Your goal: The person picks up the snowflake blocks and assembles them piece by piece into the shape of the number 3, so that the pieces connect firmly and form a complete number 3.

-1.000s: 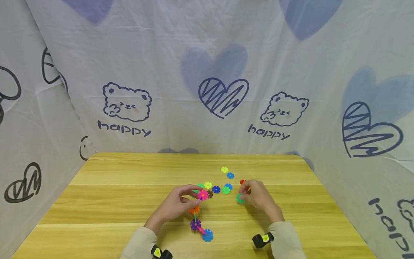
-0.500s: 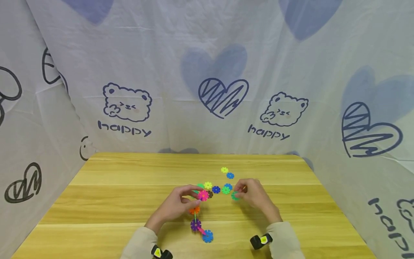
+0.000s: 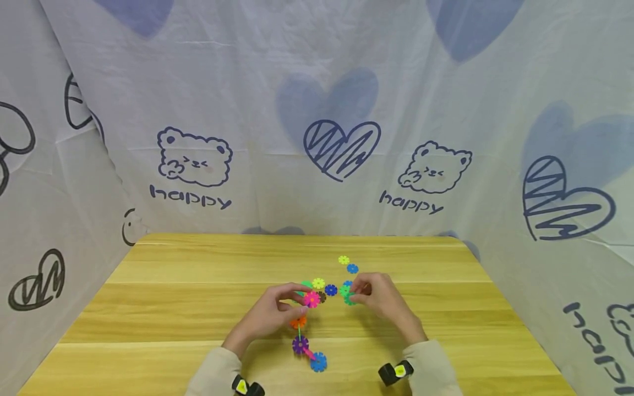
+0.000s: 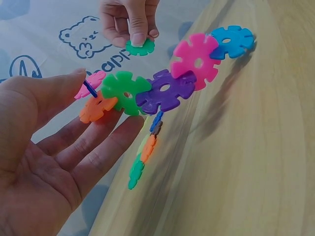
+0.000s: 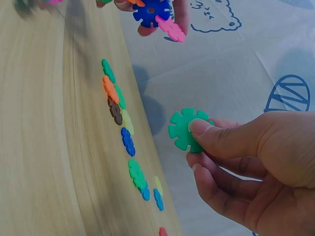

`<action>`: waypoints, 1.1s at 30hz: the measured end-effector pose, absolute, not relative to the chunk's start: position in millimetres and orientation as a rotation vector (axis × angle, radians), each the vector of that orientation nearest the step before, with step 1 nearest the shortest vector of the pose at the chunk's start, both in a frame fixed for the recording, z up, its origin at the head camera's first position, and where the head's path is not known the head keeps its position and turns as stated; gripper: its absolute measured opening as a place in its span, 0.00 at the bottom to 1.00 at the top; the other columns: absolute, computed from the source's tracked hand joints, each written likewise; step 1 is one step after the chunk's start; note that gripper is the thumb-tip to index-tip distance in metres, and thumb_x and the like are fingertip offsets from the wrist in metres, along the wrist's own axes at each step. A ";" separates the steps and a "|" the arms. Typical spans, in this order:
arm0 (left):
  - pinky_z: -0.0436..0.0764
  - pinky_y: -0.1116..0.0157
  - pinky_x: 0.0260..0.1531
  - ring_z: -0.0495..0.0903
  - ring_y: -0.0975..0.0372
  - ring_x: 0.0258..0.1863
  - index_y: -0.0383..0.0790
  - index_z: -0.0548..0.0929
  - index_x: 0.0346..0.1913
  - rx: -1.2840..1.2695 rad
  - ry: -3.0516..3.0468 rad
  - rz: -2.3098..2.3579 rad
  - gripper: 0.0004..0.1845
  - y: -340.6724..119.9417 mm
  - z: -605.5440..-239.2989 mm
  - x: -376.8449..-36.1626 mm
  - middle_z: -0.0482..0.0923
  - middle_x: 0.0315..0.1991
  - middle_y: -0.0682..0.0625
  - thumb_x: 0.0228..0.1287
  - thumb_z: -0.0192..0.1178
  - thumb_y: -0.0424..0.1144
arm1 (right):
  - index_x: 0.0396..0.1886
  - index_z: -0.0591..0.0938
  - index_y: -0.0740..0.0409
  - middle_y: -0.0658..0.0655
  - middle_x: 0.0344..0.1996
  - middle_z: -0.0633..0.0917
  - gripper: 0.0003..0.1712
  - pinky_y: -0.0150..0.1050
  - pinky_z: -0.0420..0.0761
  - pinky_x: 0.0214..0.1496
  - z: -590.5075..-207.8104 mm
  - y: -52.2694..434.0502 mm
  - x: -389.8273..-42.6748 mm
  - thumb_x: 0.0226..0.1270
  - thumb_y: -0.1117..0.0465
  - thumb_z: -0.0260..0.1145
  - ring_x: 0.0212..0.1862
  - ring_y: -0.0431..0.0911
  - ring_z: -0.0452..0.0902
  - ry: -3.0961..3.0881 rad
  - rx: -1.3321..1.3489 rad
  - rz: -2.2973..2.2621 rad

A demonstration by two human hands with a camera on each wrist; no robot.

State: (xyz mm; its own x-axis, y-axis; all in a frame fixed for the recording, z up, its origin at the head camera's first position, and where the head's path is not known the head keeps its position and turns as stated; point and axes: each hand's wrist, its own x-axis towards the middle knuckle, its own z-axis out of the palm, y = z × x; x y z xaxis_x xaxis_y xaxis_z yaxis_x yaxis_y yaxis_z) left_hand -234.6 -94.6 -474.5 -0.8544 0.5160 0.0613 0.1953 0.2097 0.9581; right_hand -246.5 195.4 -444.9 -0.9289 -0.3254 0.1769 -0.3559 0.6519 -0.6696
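My left hand (image 3: pixel 297 301) pinches the top end of a chain of snowflake discs (image 3: pixel 300 344), at its pink disc (image 3: pixel 311 298). The chain runs down through orange, purple and blue discs to the table. In the left wrist view my left hand (image 4: pixel 98 98) holds it between thumb and fingers, with the chain (image 4: pixel 165 91) stretching away to a blue disc (image 4: pixel 231 42). My right hand (image 3: pixel 358 297) pinches a single green disc (image 3: pixel 350 300) just right of the chain's top. The right wrist view shows thumb and forefinger of that hand (image 5: pixel 197 137) on the green disc (image 5: pixel 184 130).
Several loose discs (image 3: pixel 331 289) lie on the wooden table (image 3: pixel 198 308) behind my hands, with a yellow-green one (image 3: pixel 344 259) and a blue one (image 3: pixel 352 268) farther back. In the right wrist view they form a row (image 5: pixel 128 141). Printed cloth walls enclose the table.
My right hand has carried the green disc to the left, toward the chain's top end. My left hand and the chain have stayed in place.
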 end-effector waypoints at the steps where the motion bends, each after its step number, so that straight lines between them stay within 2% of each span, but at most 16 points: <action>1: 0.89 0.61 0.39 0.90 0.54 0.40 0.46 0.79 0.67 0.672 2.215 1.690 0.22 -94.6 -474.5 -234.5 0.82 0.56 0.37 0.72 0.65 0.41 | 0.32 0.86 0.59 0.52 0.28 0.86 0.05 0.27 0.81 0.35 -444.7 194.7 -246.1 0.62 0.70 0.74 0.31 0.39 0.78 -2.814 0.586 1.158; 6: 0.89 0.61 0.39 0.90 0.54 0.39 0.46 0.79 0.67 0.675 2.225 1.684 0.23 -94.5 -475.2 -234.2 0.82 0.56 0.37 0.72 0.66 0.41 | 0.33 0.87 0.58 0.51 0.28 0.86 0.05 0.27 0.81 0.34 -444.5 191.0 -244.1 0.62 0.70 0.75 0.30 0.37 0.78 -2.791 0.612 1.143; 14: 0.87 0.66 0.39 0.89 0.55 0.40 0.46 0.80 0.67 0.677 2.229 1.686 0.22 -93.2 -475.3 -234.0 0.83 0.55 0.37 0.72 0.66 0.41 | 0.32 0.87 0.60 0.53 0.29 0.88 0.04 0.27 0.82 0.35 -441.9 182.2 -240.6 0.62 0.71 0.75 0.30 0.37 0.80 -2.753 0.629 1.179; 33: 0.88 0.67 0.40 0.90 0.55 0.40 0.44 0.80 0.67 0.709 2.240 1.678 0.22 -93.2 -473.8 -235.4 0.83 0.54 0.38 0.73 0.65 0.41 | 0.32 0.88 0.58 0.54 0.30 0.90 0.04 0.26 0.83 0.36 -441.4 159.2 -232.1 0.62 0.70 0.75 0.31 0.39 0.83 -2.704 0.661 1.097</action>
